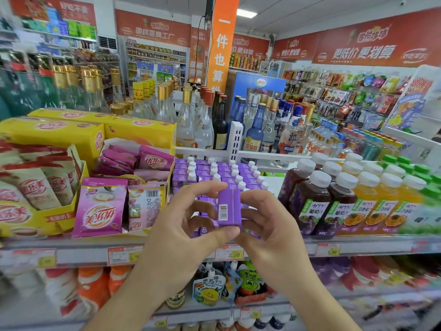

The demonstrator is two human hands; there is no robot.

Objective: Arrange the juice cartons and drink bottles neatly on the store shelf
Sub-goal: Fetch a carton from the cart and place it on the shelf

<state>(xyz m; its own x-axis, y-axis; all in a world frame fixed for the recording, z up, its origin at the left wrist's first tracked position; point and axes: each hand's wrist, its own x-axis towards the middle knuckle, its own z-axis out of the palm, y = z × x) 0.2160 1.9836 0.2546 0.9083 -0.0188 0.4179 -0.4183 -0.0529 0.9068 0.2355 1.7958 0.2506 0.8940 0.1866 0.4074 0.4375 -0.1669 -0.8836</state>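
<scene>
Both hands hold one small purple juice carton (228, 206) in front of the shelf, its barcode side facing me. My left hand (188, 218) pinches it from the left with thumb under and fingers over. My right hand (267, 223) grips its right side. Behind it, several rows of matching purple cartons with white caps (222, 173) stand on the shelf (274, 249). To the right stand dark grape juice bottles (310, 199) and orange juice bottles (379, 201), all with white caps.
Pink and yellow milk-tea packets and boxes (100, 206) fill the shelf's left part. Glass liquor bottles (205, 120) stand on the shelf behind. Green-capped bottles (420, 173) are at far right. Pouch drinks (210, 285) sit on the lower shelf. Price tags (229, 254) line the shelf edge.
</scene>
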